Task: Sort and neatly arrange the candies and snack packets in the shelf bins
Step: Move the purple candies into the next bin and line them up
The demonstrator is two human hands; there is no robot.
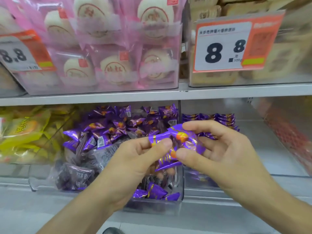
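**Purple candies being sorted between bins**

Purple candies (175,146) are being pinched by both the left hand (135,159) and right hand (224,154) above the middle bin (152,205). Neat rows are forming in the right bin (219,184); the jumbled pile (118,129) is awaiting sorting.

Both bare forearms are reaching up and inward from the bottom edge, meeting mid-frame. The left hand (135,159) is showing its back to the camera, wrist angled up-right, thumb and curled fingers (145,145) pinching the left end of the purple packets (179,146). The right hand (224,149) is turned palm-left, index finger arching over the top and thumb pressing in from below, pinching the right end of the same packets, remaining fingers loosely curled behind.
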